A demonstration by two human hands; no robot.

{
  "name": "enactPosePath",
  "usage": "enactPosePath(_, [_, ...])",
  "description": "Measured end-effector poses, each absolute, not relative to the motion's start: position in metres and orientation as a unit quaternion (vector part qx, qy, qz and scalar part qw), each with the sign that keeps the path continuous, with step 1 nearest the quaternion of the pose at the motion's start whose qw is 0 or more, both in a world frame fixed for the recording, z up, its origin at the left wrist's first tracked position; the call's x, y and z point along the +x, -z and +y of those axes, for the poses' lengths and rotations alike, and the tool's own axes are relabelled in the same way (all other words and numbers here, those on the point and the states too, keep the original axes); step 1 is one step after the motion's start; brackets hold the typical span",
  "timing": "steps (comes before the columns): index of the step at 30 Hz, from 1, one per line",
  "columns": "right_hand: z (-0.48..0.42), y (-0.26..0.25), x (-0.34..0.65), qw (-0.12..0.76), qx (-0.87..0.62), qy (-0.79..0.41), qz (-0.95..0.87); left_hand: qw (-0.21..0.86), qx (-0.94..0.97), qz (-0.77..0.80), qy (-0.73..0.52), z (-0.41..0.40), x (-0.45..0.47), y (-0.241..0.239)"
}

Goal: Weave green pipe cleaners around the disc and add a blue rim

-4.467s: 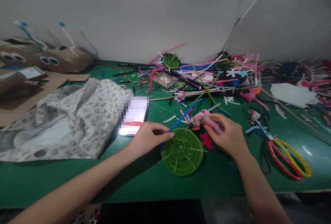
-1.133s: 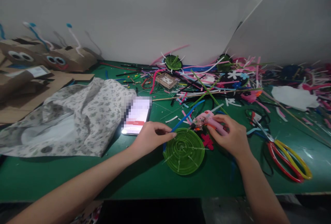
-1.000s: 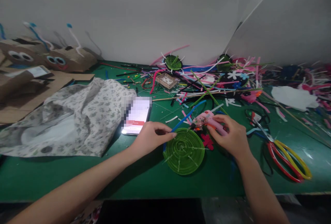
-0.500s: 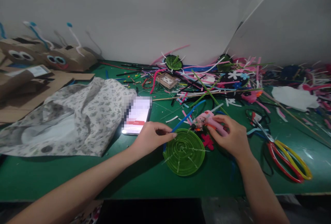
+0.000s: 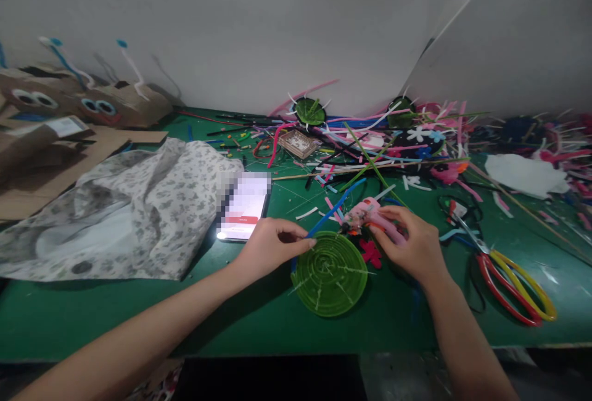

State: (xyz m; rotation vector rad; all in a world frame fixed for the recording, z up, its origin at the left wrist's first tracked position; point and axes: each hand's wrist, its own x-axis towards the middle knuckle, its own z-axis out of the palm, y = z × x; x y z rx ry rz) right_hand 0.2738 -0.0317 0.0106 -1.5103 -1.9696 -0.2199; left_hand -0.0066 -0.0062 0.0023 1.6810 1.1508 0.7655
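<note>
A flat green spiral disc point(image 5: 329, 272) made of coiled strip lies on the green table point(image 5: 139, 314) in front of me. My left hand point(image 5: 271, 245) rests at the disc's left rim, fingers curled and pinching its edge beside a blue strip point(image 5: 333, 208). My right hand point(image 5: 411, 242) is closed around a pink glue gun point(image 5: 370, 214), whose tip points at the disc's upper right rim. A small red flower cut-out point(image 5: 370, 253) sits between the disc and my right hand.
A lit phone point(image 5: 244, 206) lies left of my left hand, partly on a grey patterned cloth point(image 5: 124, 216). Red and yellow scissors point(image 5: 513, 284) lie at the right. Coloured strips and flower pieces point(image 5: 383, 142) clutter the back. Cardboard figures with eyes point(image 5: 69, 108) stand at far left.
Nothing has visibly changed apart from slight camera shifts; both hands stay at the green disc and the glue gun.
</note>
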Motion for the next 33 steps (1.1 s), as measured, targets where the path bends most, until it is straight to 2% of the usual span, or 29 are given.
enactPosePath(11, [-0.0313,-0.0092,0.2740,0.291,-0.601,0.043,-0.743,0.463,0.689,0.463,-0.312,-0.0065,-0.0073,-0.0024])
enactPosePath(33, [-0.0311,-0.0079,0.2768,0.292,-0.607,0.042,-0.738,0.460,0.686,0.470,-0.310,-0.0068,-0.0065,-0.0036])
